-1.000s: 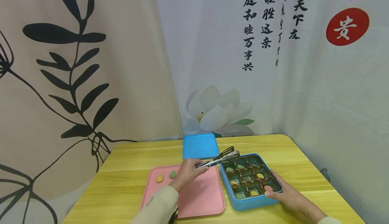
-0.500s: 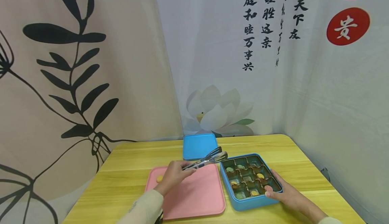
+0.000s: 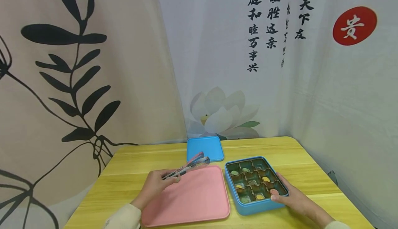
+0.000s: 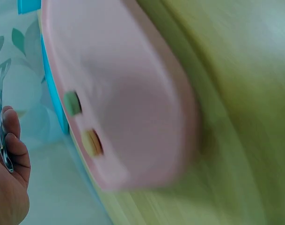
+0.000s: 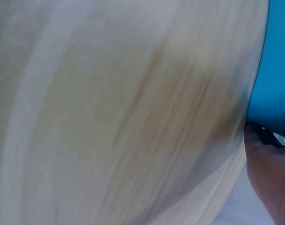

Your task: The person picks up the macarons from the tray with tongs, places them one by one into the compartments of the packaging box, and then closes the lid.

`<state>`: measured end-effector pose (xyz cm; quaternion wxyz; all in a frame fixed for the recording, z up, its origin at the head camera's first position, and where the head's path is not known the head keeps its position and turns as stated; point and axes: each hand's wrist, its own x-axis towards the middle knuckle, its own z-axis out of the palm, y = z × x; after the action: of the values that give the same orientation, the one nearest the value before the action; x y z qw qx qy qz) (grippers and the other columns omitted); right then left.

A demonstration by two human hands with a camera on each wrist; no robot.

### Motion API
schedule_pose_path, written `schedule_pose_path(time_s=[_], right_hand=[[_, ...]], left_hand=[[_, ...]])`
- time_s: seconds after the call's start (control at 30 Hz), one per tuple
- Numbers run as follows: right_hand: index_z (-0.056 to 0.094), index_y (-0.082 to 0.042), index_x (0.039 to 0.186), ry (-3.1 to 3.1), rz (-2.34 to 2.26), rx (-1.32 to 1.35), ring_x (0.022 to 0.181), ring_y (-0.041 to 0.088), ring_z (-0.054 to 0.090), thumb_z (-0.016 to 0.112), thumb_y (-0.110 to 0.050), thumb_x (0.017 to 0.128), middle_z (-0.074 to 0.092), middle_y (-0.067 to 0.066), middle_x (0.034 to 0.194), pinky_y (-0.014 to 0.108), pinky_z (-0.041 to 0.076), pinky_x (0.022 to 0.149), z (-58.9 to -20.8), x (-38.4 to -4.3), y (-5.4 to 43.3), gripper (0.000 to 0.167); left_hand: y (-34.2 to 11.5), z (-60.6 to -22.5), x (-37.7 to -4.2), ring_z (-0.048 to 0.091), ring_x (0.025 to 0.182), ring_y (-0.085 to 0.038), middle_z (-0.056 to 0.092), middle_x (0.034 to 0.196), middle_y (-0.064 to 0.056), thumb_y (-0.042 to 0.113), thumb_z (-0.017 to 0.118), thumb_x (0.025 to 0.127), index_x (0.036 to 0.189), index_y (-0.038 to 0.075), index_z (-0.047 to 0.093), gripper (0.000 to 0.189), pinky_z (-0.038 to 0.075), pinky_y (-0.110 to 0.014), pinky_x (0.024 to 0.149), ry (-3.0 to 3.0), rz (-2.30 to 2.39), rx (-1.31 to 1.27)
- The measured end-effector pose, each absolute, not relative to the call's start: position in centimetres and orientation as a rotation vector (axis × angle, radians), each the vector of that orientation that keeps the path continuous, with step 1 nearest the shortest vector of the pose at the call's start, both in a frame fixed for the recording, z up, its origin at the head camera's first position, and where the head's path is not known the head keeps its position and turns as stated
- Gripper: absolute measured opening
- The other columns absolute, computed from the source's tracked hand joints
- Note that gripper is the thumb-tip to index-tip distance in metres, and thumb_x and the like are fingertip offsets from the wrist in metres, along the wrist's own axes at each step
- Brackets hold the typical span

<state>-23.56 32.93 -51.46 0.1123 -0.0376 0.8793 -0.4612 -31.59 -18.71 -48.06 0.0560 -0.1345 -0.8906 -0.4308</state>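
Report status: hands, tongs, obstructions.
Left hand grips tongs, tips empty. Right hand holds blue box. Green macaron, yellow macaron on pink tray; left hand blocks head view.

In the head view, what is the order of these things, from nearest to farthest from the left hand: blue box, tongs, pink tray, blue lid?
From the left hand:
1. Tongs: held in it.
2. Pink tray: beside it, mostly to its right.
3. Blue lid: ahead and to the right.
4. Blue box: farthest to the right.
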Motion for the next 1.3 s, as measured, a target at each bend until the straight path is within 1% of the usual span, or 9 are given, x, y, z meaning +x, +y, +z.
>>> schedule_pose_path(time_s=[0.1, 0.17, 0.47, 0.57, 0.73, 0.77, 1.0, 1.13, 1.3], right_hand=[[-0.003, -0.006, 0.158, 2.581, -1.349, -0.119, 0.138, 0.06, 0.013, 0.067, -0.037, 0.095, 0.002, 0.038, 0.156, 0.07, 0.032, 0.096, -51.3, -23.6, 32.9, 0.099], [-0.003, -0.006, 0.158, 2.583, -1.343, -0.123, 0.138, 0.06, 0.01, 0.066, -0.037, 0.095, 0.002, 0.038, 0.156, 0.071, 0.032, 0.097, -51.2, -23.6, 32.8, 0.099], [-0.003, -0.006, 0.158, 2.583, -1.349, -0.114, 0.138, 0.06, 0.012, 0.067, -0.037, 0.095, 0.003, 0.038, 0.155, 0.07, 0.033, 0.096, -51.1, -23.5, 32.7, 0.1], [-0.003, -0.005, 0.158, 2.587, -1.344, -0.117, 0.136, 0.06, 0.018, 0.067, -0.037, 0.095, 0.003, 0.039, 0.155, 0.069, 0.034, 0.095, -51.2, -23.6, 32.8, 0.099], [-0.003, -0.004, 0.158, 2.549, -1.384, -0.117, 0.138, 0.059, 0.013, 0.065, -0.036, 0.096, 0.001, 0.037, 0.156, 0.071, 0.03, 0.099, -51.3, -23.6, 32.9, 0.098], [-0.004, -0.004, 0.158, 2.54, -1.394, -0.116, 0.139, 0.059, 0.007, 0.065, -0.036, 0.096, 0.0, 0.036, 0.157, 0.071, 0.028, 0.099, -51.2, -23.6, 32.9, 0.098], [-0.003, -0.004, 0.158, 2.565, -1.357, -0.105, 0.139, 0.059, 0.008, 0.066, -0.037, 0.095, 0.001, 0.036, 0.156, 0.071, 0.029, 0.098, -51.1, -23.6, 32.8, 0.099], [-0.003, -0.004, 0.158, 2.565, -1.36, -0.103, 0.139, 0.06, 0.008, 0.067, -0.037, 0.095, 0.002, 0.037, 0.156, 0.071, 0.029, 0.099, -51.1, -23.5, 32.8, 0.1], [-0.004, -0.004, 0.158, 2.556, -1.371, -0.112, 0.138, 0.06, 0.008, 0.066, -0.037, 0.095, 0.002, 0.037, 0.156, 0.071, 0.03, 0.098, -51.1, -23.5, 32.9, 0.099]], left_hand=[[-20.3, -47.9, -31.1, 0.061, 0.067, -0.013, 0.073, 0.089, 0.002, 0.033, 0.08, 0.084, 0.113, 0.017, 0.075, 0.033, 0.048, -0.025, 0.054, -2.702, -1.333, -0.358], [-21.3, -47.9, -30.9, 0.061, 0.066, -0.013, 0.073, 0.087, 0.002, 0.032, 0.079, 0.085, 0.114, 0.015, 0.075, 0.033, 0.047, -0.025, 0.053, -2.711, -1.332, -0.329], [-24.7, -47.8, -29.6, 0.053, 0.063, -0.013, 0.067, 0.081, 0.003, 0.034, 0.08, 0.084, 0.111, 0.007, 0.074, 0.039, 0.043, -0.025, 0.051, -2.764, -1.173, -0.162], [-25.7, -47.9, -29.3, 0.051, 0.062, -0.013, 0.064, 0.076, 0.003, 0.035, 0.08, 0.084, 0.107, 0.009, 0.075, 0.035, 0.041, -0.025, 0.05, -2.776, -1.145, -0.145], [-26.9, -48.2, -28.8, 0.048, 0.06, -0.012, 0.06, 0.072, 0.004, 0.031, 0.081, 0.083, 0.1, 0.011, 0.076, 0.027, 0.039, -0.024, 0.049, -2.776, -1.103, -0.133], [-27.1, -48.3, -28.7, 0.048, 0.059, -0.012, 0.06, 0.071, 0.004, 0.03, 0.081, 0.083, 0.099, 0.011, 0.076, 0.025, 0.039, -0.023, 0.049, -2.776, -1.095, -0.129], [-28.1, -49.1, -28.2, 0.047, 0.057, -0.01, 0.058, 0.066, 0.005, 0.026, 0.083, 0.081, 0.09, 0.013, 0.076, 0.018, 0.038, -0.023, 0.05, -2.785, -1.066, -0.118], [-28.3, -49.5, -28.0, 0.048, 0.057, -0.009, 0.059, 0.067, 0.007, 0.028, 0.083, 0.08, 0.088, 0.015, 0.076, 0.017, 0.04, -0.023, 0.051, -2.789, -1.064, -0.139], [-28.3, -49.9, -27.7, 0.048, 0.055, -0.009, 0.061, 0.068, 0.007, 0.021, 0.083, 0.08, 0.089, 0.012, 0.076, 0.014, 0.041, -0.023, 0.05, -2.781, -1.087, -0.152]])
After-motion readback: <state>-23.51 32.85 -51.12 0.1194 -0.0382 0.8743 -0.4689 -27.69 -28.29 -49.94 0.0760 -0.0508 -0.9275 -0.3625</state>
